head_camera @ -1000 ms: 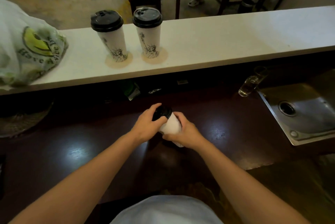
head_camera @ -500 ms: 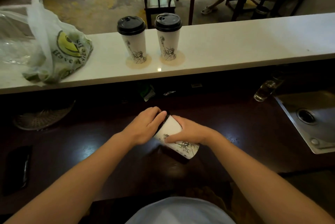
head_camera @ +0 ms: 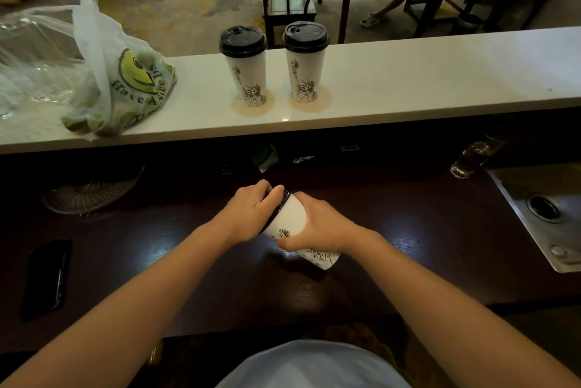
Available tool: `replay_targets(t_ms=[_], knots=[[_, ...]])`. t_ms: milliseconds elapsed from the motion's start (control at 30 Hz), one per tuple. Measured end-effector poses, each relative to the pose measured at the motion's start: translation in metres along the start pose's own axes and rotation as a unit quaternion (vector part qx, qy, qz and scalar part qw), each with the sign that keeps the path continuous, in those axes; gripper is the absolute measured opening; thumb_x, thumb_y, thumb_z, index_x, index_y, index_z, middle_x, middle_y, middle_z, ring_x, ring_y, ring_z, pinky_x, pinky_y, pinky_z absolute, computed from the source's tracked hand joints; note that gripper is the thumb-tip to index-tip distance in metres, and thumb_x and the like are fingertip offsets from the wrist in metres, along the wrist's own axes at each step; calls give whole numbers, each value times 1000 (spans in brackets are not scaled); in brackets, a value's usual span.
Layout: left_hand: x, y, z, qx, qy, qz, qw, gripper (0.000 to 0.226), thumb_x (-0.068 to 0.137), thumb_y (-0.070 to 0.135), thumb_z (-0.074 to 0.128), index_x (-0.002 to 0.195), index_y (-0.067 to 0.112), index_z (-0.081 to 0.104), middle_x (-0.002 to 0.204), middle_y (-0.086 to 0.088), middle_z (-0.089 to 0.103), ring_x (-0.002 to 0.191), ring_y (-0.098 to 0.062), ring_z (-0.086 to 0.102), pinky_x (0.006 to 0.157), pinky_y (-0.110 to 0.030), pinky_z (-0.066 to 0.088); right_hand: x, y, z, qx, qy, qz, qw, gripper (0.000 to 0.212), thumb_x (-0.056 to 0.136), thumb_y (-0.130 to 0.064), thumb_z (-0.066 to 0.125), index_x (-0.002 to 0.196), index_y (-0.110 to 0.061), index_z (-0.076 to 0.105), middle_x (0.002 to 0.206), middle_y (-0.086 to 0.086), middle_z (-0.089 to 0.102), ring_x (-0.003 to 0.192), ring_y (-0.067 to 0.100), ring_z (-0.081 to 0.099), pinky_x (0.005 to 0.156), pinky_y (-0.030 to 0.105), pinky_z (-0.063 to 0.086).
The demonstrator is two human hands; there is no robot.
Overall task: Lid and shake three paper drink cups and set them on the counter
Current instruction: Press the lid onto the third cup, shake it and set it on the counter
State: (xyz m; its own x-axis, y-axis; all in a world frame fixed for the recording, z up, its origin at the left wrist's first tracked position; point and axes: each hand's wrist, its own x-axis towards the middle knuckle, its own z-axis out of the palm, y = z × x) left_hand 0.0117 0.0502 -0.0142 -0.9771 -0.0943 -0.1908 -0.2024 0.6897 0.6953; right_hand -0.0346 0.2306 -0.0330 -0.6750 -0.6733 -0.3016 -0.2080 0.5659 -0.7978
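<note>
We hold the third cup (head_camera: 290, 218) tipped on its side between our hands, above the dark wooden surface (head_camera: 157, 240) just in front of us. Our left hand (head_camera: 248, 211) is cupped over its black lid (head_camera: 278, 210), palm pressed against the top, and our right hand (head_camera: 323, 225) is wrapped around the white paper body, so both are clamped on the cup with the lid end pointing toward our left and the base toward our right. What is inside it we cannot tell, since the lid covers the mouth. A black line drawing shows on the cup's side near the base, below our right hand. Beyond our hands, on the white counter (head_camera: 440, 73), two more cups stand upright side by side, close but apart: the left cup (head_camera: 246, 73) and the right cup (head_camera: 305, 68), each white with a black lid and the same statue drawing, each standing on a pale round mark. Farther to the left of our hands, on the same counter, lies a plastic bag (head_camera: 125, 86) with a yellow smiley print, holding something green. To the right of our hands a drinking glass (head_camera: 471, 156) stands beside a metal sink (head_camera: 540, 208).
</note>
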Motion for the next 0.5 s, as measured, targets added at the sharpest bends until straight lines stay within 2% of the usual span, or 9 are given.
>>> replay_targets(t_ms=[67,133,167,200,233,300,333,400,500], knots=[[0,1,2,16,-13,-30,999,57,87,62,27,96,15,59,93,-10,62,88,-30,58,73,-39,43,1,-2,0,-43,9,0,999,77,63,-42,87,127,-27,46,112,-7,61,99,14,63,79,37,61],[1,2,6,21,-16,-90,996,44,100,39,35,127,8,53,115,-19,60,106,-39,57,87,-44,44,2,-4,1,-129,32,-3,991,80,60,-47,84,126,-25,44,113,-4,62,99,18,64,79,44,60],[3,0,8,13,-17,-120,993,34,103,33,37,123,9,52,109,-18,59,101,-39,57,85,-46,46,3,-5,3,-183,46,-10,982,81,60,-49,84,126,-25,44,114,-3,62,99,21,64,78,46,60],[2,1,9,6,-35,-148,988,28,104,33,35,107,13,53,95,-15,57,88,-36,58,75,-46,49,3,-6,7,-232,59,-23,971,83,62,-51,84,128,-23,42,117,-1,61,100,24,65,78,46,59],[3,1,10,-11,-62,-172,983,31,104,39,33,91,16,50,81,-12,53,72,-31,55,61,-42,47,3,-5,11,-273,70,-38,959,86,63,-52,84,131,-22,41,120,1,60,101,26,65,78,45,58],[6,0,11,-93,-89,-252,959,47,99,54,29,82,13,46,62,-9,44,48,-21,40,44,-27,31,5,-3,18,-325,87,-56,940,92,66,-54,84,137,-18,37,124,4,58,103,29,65,76,44,57],[9,-1,12,-115,-90,-278,949,53,97,58,28,84,11,47,58,-7,42,43,-18,35,43,-23,26,5,-2,21,-337,94,-59,935,94,66,-55,83,138,-18,36,124,4,58,103,30,66,75,44,57],[8,0,11,-112,-105,-284,947,58,95,61,27,87,8,49,56,-6,43,40,-16,35,41,-20,25,6,-1,22,-343,105,-63,931,95,66,-54,84,139,-18,35,124,4,57,104,29,65,74,44,57],[7,3,11,-83,-66,-253,962,61,97,60,25,94,6,54,66,-12,53,49,-23,49,42,-25,38,6,-1,16,-316,96,-67,941,93,66,-51,84,139,-20,36,125,3,56,105,27,64,77,46,58]])
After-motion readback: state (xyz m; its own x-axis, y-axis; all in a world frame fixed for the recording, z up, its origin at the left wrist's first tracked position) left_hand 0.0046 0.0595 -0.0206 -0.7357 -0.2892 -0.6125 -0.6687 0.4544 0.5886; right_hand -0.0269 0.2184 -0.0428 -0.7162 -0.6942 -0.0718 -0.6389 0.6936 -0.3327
